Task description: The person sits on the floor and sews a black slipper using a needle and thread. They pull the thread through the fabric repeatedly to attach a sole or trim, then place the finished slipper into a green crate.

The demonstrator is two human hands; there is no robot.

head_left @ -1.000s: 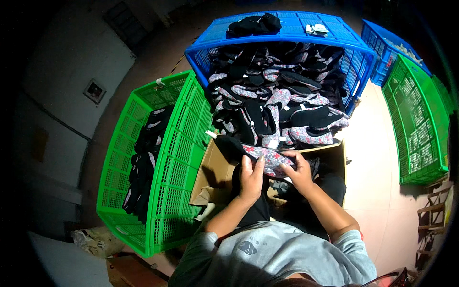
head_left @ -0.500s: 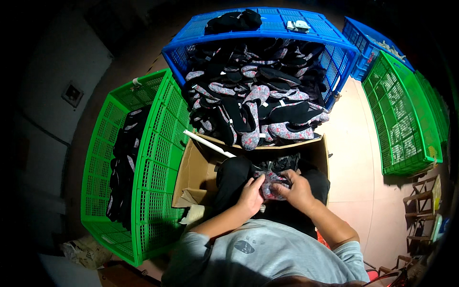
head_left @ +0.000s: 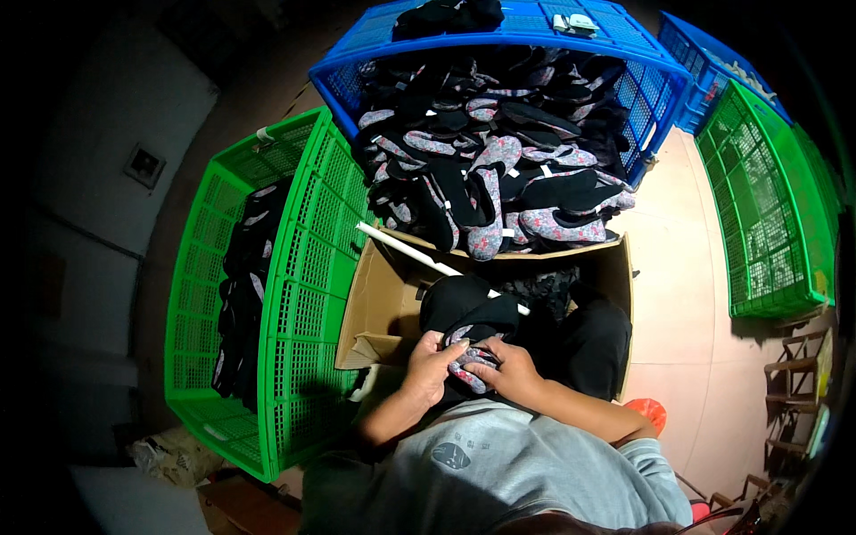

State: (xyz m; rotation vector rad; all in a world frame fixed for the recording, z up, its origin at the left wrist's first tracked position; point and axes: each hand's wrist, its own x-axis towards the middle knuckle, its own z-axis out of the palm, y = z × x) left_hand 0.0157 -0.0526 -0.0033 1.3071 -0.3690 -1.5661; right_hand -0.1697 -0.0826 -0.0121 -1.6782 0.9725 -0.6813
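Over my lap, both hands hold a grey floral cloth slipper [head_left: 474, 378] with pink-red spots. My left hand [head_left: 421, 379] pinches its left side, thumb on top. The fingers of my right hand [head_left: 515, 374] are closed on its right side, with the thumb pressing near the opening. Part of the slipper is hidden by my fingers. Ahead, a heap of similar slippers [head_left: 562, 225] with black insides or soles spills from a blue crate [head_left: 655, 116] lying on its side. Small white tags show on several of them.
An opened cardboard box [head_left: 379, 285] stands around my knees, with a white strip [head_left: 406, 247] across it. A green crate [head_left: 299, 267] with dark slippers is at left. Another green crate [head_left: 762, 214] and a wooden stool [head_left: 794, 379] stand at right. A red object [head_left: 648, 413] lies beside my right arm.
Both hands and the slipper have shifted left and slightly down, toward my left knee. The slipper is turned, with its opening now showing. The whole view has swung a little.
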